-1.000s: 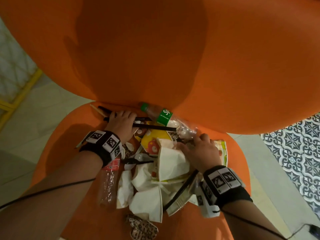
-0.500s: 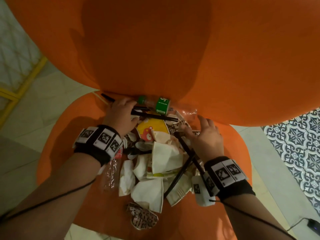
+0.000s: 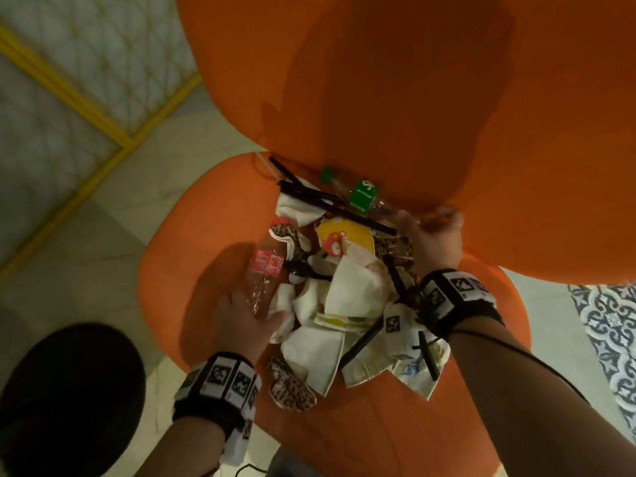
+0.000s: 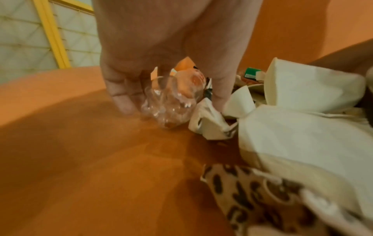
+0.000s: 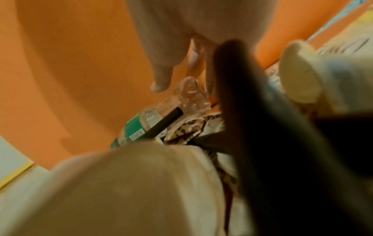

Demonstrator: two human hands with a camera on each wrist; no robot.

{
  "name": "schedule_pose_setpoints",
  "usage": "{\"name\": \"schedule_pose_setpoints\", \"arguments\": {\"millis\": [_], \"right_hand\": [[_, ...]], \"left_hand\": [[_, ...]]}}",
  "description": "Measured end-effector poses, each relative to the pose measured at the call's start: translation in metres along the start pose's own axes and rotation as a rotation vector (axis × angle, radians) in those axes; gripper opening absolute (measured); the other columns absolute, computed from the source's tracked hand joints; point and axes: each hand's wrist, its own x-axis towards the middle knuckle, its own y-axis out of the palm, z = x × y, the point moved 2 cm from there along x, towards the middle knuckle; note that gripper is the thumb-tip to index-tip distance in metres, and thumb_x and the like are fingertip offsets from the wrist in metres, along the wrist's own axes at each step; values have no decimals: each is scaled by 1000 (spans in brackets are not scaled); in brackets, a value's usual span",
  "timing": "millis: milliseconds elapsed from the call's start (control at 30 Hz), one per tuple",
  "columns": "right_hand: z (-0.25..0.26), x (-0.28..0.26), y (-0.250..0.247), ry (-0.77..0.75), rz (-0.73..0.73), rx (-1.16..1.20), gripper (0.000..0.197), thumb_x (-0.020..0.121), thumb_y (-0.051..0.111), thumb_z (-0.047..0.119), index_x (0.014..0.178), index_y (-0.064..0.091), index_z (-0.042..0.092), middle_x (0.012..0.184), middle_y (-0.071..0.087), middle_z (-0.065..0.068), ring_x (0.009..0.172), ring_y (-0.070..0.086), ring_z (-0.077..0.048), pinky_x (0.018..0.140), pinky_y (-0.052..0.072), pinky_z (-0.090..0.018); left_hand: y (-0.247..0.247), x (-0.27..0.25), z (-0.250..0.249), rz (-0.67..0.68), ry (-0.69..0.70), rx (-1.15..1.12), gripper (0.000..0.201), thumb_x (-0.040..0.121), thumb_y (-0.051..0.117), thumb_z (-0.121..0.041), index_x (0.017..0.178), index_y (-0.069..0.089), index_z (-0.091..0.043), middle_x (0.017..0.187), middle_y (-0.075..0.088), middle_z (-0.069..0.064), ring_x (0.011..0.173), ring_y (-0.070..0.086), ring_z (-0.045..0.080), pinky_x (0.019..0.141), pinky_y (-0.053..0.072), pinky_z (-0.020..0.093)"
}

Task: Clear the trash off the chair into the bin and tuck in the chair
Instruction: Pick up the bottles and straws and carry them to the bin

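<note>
An orange chair (image 3: 192, 256) carries a heap of trash: white paper napkins (image 3: 351, 290), a yellow card with a red bear (image 3: 344, 239), black sticks (image 3: 330, 204) and leopard-print wrappers (image 3: 292, 390). A clear bottle with a red label (image 3: 266, 266) lies at the heap's left. My left hand (image 3: 256, 306) grips its base (image 4: 171, 103), fingers on one side and thumb on the other. A green-label bottle (image 3: 363, 196) lies against the backrest. My right hand (image 3: 437, 222) hovers spread over its crushed end (image 5: 189, 95), fingers straight.
A dark round bin (image 3: 69, 397) stands on the floor at the lower left, beside the seat. The tall orange backrest (image 3: 378, 98) rises right behind the heap. A yellow-framed mesh panel (image 3: 86, 108) lies to the left and patterned tiles (image 3: 609, 325) to the right.
My left hand left the black sticks at the back and came forward onto the red-label bottle. My right hand reached back from the napkins toward the green-label bottle's end.
</note>
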Motion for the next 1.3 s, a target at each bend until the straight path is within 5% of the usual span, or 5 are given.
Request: {"name": "schedule_pose_setpoints", "arguments": {"millis": [300,433,800,1067,1300], "right_hand": [[-8,0,5,-43,44,157,47,80,71,19,113,39,20,100,55,4,86,60,-15,66,47,-16],[-8,-7,-1,-59,44,234,47,80,71,21,118,44,23,115,59,1,105,59,-18,91,50,-32],[8,-62,-33,-244,-48,413,26,80,66,34,105,59,34,93,60,16,90,59,-8,88,54,-40],[2,-209,27,-466,459,248,27,85,66,25,112,59,27,121,57,-7,101,56,-15,73,49,-10],[-73,-396,123,-546,962,-56,29,71,71,38,98,62,29,107,59,-16,84,59,-19,63,48,-16]], "left_hand": [[-9,-14,8,-284,91,-237,52,78,68,-28,126,53,-13,119,53,13,111,46,32,96,36,36],[-19,-40,16,-381,49,-427,53,79,69,-21,128,52,-14,123,49,10,108,52,28,92,43,33],[-41,-98,46,-676,-21,-815,62,79,72,-23,133,42,-22,129,47,-2,105,56,13,82,50,20],[-33,-184,158,-815,-318,-928,63,83,65,-37,136,37,-20,133,48,3,115,51,16,89,41,23],[8,-274,334,-916,-731,-992,59,82,69,-29,132,41,-14,132,48,11,120,48,26,98,40,34]]}}
